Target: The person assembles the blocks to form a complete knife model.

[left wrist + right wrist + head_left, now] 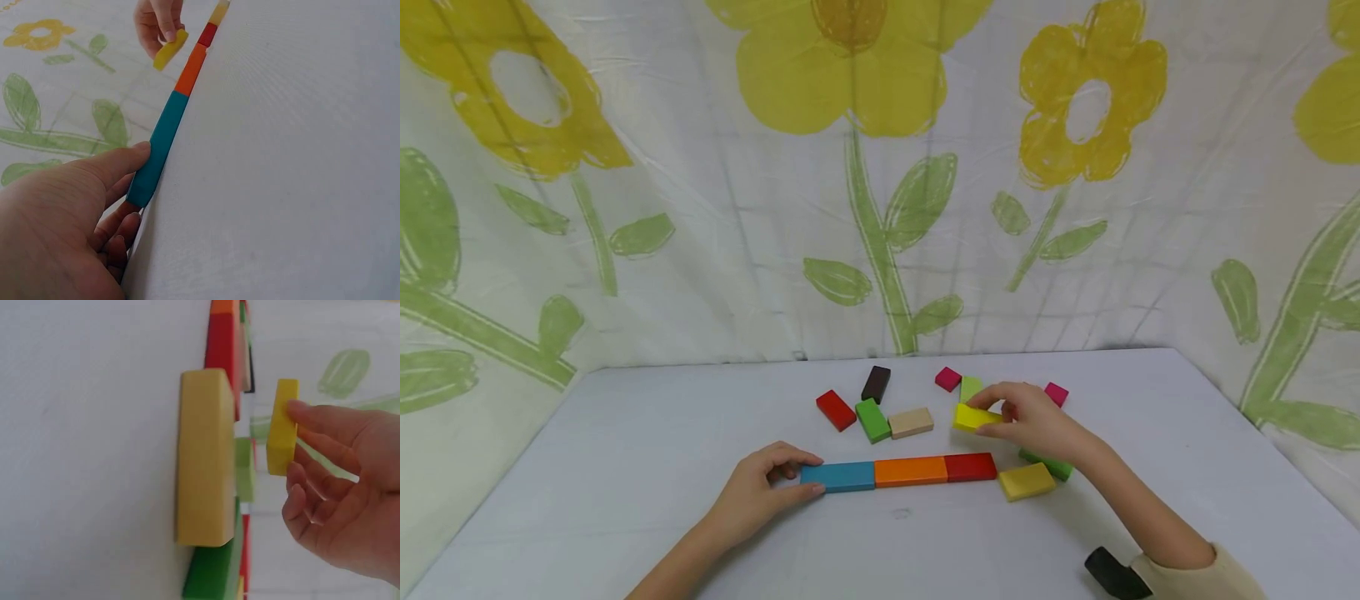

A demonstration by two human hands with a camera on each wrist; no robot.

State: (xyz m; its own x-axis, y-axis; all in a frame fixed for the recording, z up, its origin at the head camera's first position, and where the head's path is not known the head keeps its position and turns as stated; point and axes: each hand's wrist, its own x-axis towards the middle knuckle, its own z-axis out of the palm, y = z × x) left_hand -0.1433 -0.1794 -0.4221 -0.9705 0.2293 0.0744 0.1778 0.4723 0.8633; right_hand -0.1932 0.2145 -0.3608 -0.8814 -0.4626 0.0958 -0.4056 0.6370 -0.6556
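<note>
A white counter (925, 550) stands before a pale backdrop (737, 208) with big yellow flowers and green leaves. The right hand (1033, 421) pinches a bright yellow block (972, 417), flat-faced and oblong. The left hand (767, 483) grips the near end of a blue block (841, 477); an orange block (910, 472) and a red block (972, 467) run on in line to that hand's right. Both wrist views show the yellow block raised off the counter, which the head view leaves unclear.
</note>
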